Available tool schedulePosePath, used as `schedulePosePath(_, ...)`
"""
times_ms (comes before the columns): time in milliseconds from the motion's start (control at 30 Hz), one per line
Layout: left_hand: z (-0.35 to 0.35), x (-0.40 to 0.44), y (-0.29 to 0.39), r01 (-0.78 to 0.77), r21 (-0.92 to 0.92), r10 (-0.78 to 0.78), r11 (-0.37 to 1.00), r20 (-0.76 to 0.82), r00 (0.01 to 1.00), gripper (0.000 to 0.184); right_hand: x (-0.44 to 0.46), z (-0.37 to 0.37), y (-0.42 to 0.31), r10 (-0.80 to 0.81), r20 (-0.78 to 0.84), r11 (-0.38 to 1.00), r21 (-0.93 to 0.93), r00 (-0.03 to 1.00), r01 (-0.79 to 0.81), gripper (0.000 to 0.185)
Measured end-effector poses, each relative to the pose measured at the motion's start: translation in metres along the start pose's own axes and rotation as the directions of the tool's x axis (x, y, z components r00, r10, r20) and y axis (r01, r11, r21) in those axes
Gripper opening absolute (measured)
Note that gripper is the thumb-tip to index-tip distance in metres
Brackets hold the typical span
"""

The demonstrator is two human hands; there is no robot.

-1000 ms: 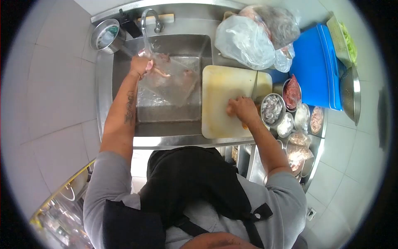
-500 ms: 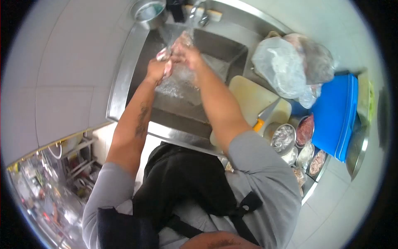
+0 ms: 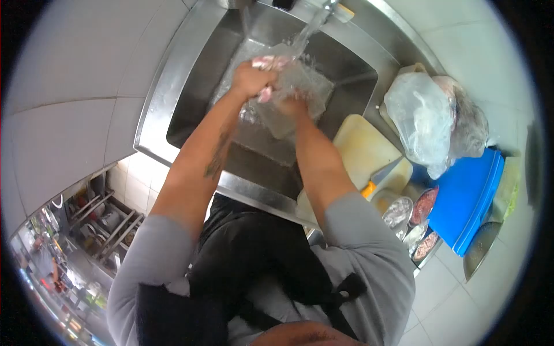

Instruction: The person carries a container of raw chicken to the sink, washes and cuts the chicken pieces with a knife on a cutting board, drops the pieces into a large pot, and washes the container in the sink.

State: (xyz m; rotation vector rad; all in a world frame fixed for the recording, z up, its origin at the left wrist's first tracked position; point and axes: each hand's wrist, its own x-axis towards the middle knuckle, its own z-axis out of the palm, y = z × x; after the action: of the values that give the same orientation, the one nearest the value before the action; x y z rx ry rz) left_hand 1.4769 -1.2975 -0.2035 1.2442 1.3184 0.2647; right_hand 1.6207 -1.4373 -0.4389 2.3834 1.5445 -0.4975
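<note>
My left hand [image 3: 251, 81] is closed around a pink-and-white piece of raw meat [image 3: 269, 62], which sticks out on both sides of the fist. Beside it, lower in the sink [image 3: 202, 92], my right hand [image 3: 293, 105] is blurred behind splashing water and something translucent [image 3: 309, 86], which looks like clear plastic. Its fingers are hidden. Water [image 3: 309, 36] streams from the tap [image 3: 330, 6] down near both hands.
Right of the sink lie a cutting board [image 3: 363, 147], a knife with an orange handle [image 3: 368, 189], filled plastic bags [image 3: 418, 118] and a blue bin [image 3: 464, 190]. Metal containers hold minced meat [image 3: 424, 206] and other food. A rack [image 3: 109, 225] stands lower left.
The view has shifted, so the sink appears larger and lower. My hands have moved apart: the left keeps the meat, while the right has gone lower, behind the translucent thing.
</note>
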Motion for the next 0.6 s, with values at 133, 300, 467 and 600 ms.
schedulePosePath(133, -0.055, -0.038, -0.029, -0.102, -0.076, 0.097, 0.992, -0.069, 0.993, 0.062, 0.018, 0.031, -0.022, 0.313, 0.299, 0.857, 0.321, 0.902, -0.404, 0.072)
schedulePosePath(300, -0.112, -0.053, -0.090, -0.279, 0.074, 0.288, 0.957, -0.205, 0.935, 0.057, 0.059, 0.102, 0.015, 0.123, 0.038, 0.984, 0.122, 0.992, -0.127, 0.052)
schedulePosePath(467, -0.132, -0.096, -0.069, -0.312, -0.050, 0.295, 0.949, -0.219, 0.930, 0.048, 0.042, -0.029, 0.024, 0.363, 0.530, 0.142, 0.781, 0.766, -0.608, 0.049)
schedulePosePath(600, -0.140, -0.108, -0.079, -0.426, -0.067, 0.395, 0.902, -0.268, 0.879, 0.044, -0.036, -0.110, 0.012, 0.195, 0.312, -0.027, 0.949, 0.930, -0.313, 0.051)
